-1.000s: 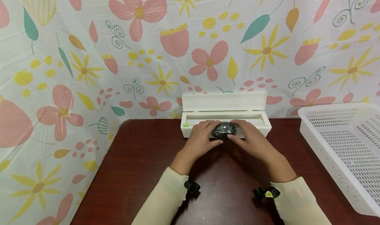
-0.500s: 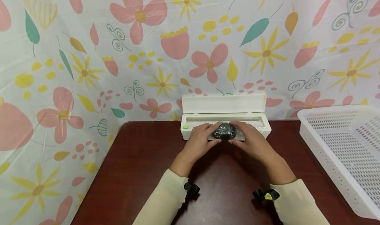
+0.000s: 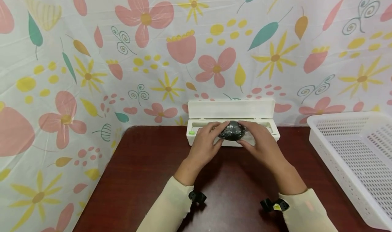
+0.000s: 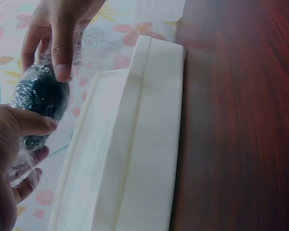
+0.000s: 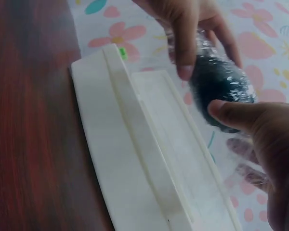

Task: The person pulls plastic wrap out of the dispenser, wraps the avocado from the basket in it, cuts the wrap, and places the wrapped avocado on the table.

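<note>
Both hands hold a dark, rounded object (image 3: 232, 131) wrapped in clear cling film, above the front of a white cling film dispenser (image 3: 196, 141). My left hand (image 3: 204, 143) grips its left end, thumb below and fingers along the top. At the other end, my right hand (image 3: 264, 145) grips it in the same way. In the left wrist view the wrapped object (image 4: 41, 94) shows shiny, wrinkled film, with loose film around the fingers. The right wrist view has a thumb pressed on the object (image 5: 216, 82) from each side. The film hides what the dark object is.
The dispenser's lid (image 3: 231, 109) stands open against a flower-patterned sheet (image 3: 171, 65). A green slider (image 3: 191, 132) sits at its left end. At the right is a white perforated plastic basket (image 3: 337, 164). All this stands on a dark red-brown table (image 3: 147, 170).
The wrapped object has risen slightly relative to the dispenser and tilted up in both hands. The head view has shifted a little; dispenser and basket stay in place.
</note>
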Demonstrator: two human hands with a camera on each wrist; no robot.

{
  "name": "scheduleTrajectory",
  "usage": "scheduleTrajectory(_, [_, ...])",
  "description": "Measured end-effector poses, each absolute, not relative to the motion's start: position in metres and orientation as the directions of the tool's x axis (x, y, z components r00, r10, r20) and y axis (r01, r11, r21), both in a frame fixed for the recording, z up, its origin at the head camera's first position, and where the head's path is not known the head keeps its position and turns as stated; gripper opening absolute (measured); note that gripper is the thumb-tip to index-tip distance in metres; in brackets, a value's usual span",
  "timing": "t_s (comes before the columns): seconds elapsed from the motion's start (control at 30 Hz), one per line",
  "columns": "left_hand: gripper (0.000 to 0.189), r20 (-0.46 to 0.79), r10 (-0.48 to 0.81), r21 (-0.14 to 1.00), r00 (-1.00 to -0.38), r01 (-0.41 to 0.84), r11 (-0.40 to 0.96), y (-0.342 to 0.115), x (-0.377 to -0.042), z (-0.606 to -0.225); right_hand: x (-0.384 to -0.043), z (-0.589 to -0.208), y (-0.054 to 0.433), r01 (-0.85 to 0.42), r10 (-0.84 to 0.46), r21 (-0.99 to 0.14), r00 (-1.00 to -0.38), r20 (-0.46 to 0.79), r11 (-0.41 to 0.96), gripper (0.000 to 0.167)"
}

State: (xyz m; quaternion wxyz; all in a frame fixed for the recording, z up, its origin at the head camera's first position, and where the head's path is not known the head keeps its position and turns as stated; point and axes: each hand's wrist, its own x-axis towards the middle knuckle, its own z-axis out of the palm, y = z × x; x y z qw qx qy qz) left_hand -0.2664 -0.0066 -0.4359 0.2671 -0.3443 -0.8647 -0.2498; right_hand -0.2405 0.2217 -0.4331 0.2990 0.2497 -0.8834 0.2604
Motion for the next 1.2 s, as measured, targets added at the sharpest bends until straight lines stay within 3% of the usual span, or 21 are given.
scheduleTrajectory(0.23, [0.067, 0.692, 0.431, 0.269, -0.578, 0.762, 0.590, -0.007, -0.260, -0.425, -0.238, -0.428, 0.216, -0.625, -0.254, -0.267, -0.615, 0.746, 0.733, 0.078])
scheduleTrajectory(0.63, [0.063, 0.742, 0.423, 0.246, -0.520, 0.798, 0.550, -0.010, -0.248, -0.408, -0.228, -0.416, 0.216, -0.654, -0.233, -0.238, -0.547, 0.804, 0.718, 0.076])
scheduleTrajectory(0.87, [0.059, 0.761, 0.421, 0.244, -0.494, 0.819, 0.520, -0.010, -0.242, -0.397, -0.226, -0.410, 0.215, -0.690, -0.233, -0.167, -0.447, 0.864, 0.704, 0.083])
scheduleTrajectory(1.2, [0.055, 0.764, 0.421, 0.258, -0.490, 0.829, 0.497, -0.012, -0.233, -0.387, -0.214, -0.400, 0.215, -0.683, -0.234, -0.160, -0.446, 0.864, 0.713, 0.085])
